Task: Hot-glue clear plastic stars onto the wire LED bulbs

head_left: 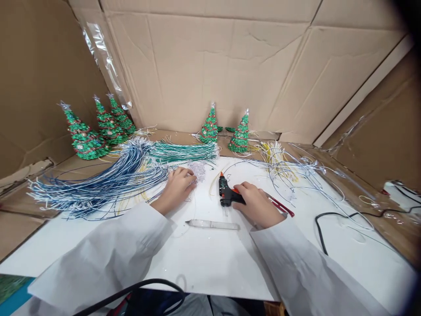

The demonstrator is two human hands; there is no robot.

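My right hand (255,202) is closed round the handle of a black glue gun (225,192) with an orange tip, which lies on the white board with its nozzle facing away. My left hand (179,186) has its fingers bent and close together at the near left edge of a small pile of clear, pale-violet pieces (199,169); whatever lies under the fingertips is hidden. A whitish pen-shaped tool (213,224) with a dark point lies between my forearms. Just beyond the right hand, a red-handled tool (283,207) is partly covered by it.
Blue-and-white wires (108,186) spread on the left, with green wires (184,151) behind. Small green Christmas trees (240,134) stand along the cardboard wall (210,61). Yellow wires (276,158) and white loose wires (324,188) lie right. A black cable (320,232) crosses the right side.
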